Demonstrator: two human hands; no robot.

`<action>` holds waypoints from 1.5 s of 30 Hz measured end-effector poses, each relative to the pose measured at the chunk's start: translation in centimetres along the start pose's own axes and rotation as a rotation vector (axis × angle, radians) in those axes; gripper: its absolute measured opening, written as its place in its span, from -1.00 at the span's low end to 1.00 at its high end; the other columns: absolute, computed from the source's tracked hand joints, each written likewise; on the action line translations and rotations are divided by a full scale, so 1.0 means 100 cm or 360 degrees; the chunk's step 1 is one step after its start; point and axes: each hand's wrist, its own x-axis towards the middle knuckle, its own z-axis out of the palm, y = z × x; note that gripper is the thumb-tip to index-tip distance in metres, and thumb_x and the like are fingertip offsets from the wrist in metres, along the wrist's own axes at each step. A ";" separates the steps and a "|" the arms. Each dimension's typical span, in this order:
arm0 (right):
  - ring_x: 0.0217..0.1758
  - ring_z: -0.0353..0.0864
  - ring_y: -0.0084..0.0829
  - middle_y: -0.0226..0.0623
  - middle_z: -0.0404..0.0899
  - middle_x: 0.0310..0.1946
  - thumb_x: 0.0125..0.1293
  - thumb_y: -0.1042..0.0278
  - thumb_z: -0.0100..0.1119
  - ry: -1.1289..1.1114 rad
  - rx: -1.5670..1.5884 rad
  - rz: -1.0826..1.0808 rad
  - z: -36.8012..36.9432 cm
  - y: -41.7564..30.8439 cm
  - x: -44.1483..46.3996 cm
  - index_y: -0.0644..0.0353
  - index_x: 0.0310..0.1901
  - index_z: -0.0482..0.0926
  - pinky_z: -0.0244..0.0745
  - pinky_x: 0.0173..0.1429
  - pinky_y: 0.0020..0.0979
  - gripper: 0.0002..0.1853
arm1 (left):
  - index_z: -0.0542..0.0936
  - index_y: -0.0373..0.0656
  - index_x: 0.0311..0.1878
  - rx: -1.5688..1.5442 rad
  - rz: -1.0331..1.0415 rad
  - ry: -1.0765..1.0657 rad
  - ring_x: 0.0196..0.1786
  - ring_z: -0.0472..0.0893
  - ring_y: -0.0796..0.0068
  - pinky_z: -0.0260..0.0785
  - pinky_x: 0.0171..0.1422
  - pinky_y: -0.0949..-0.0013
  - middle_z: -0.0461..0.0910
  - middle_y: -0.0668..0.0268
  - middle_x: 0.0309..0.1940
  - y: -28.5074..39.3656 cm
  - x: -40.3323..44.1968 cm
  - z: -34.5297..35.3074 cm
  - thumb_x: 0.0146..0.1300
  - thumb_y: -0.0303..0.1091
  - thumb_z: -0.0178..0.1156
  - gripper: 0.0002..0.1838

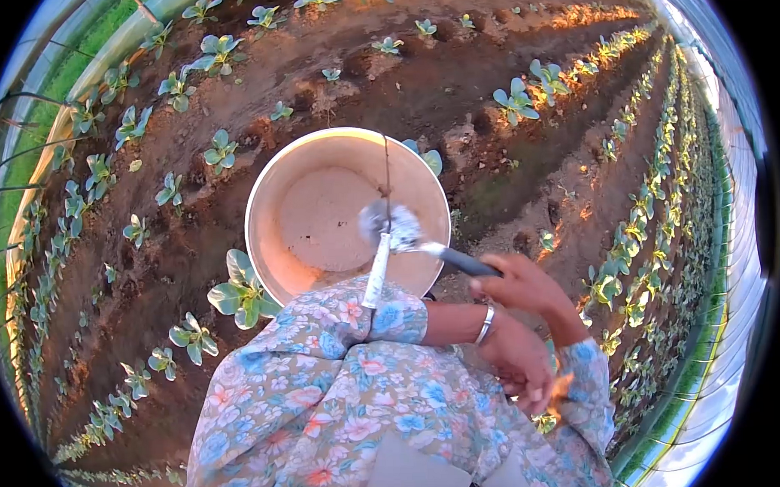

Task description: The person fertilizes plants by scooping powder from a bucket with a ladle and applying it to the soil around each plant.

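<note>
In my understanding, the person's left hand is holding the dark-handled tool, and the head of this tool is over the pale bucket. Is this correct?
Not quite: the head view shows the right hand holding the dark-handled tool, its head over the pale bucket. The left hand, with the bangle at its wrist, is lower in the picture.

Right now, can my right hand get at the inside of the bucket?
Probably yes: the right hand grips a scoop, its blurred end seen against the open bucket, though the bucket's handle crosses the opening.
</note>
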 end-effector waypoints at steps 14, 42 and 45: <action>-0.21 0.58 0.06 0.15 0.56 -0.31 0.08 0.21 0.15 0.0052 -0.0701 -0.0355 0.138 -0.016 0.251 0.36 -0.38 0.61 0.51 -0.08 -0.14 -0.69 | 0.45 -0.27 0.01 -0.0425 0.0755 -0.0274 -0.55 0.52 0.48 0.29 -0.61 0.49 0.60 0.14 -0.36 0.047 -0.029 0.003 0.12 -0.28 0.14 -0.60; -0.50 0.35 -0.73 -0.54 0.48 -0.56 0.19 0.19 0.21 0.0320 0.0807 -0.0194 0.018 -0.019 0.005 0.24 -0.27 0.57 0.28 -0.42 -0.60 -0.74 | 0.45 -0.39 0.02 -0.0054 0.0459 0.0028 -0.42 0.51 0.63 0.34 -0.44 0.61 0.56 0.20 -0.36 0.040 -0.066 0.043 0.12 -0.21 0.25 -0.50; -0.61 0.30 -0.78 -0.58 0.45 -0.59 0.20 0.18 0.20 0.0521 0.0881 -0.0112 0.012 -0.003 -0.014 0.21 -0.27 0.56 0.18 -0.55 -0.64 -0.76 | 0.46 -0.32 0.02 -0.0066 0.0358 0.0128 -0.45 0.50 0.67 0.35 -0.44 0.62 0.56 0.26 -0.36 0.030 -0.072 0.047 0.15 -0.21 0.23 -0.55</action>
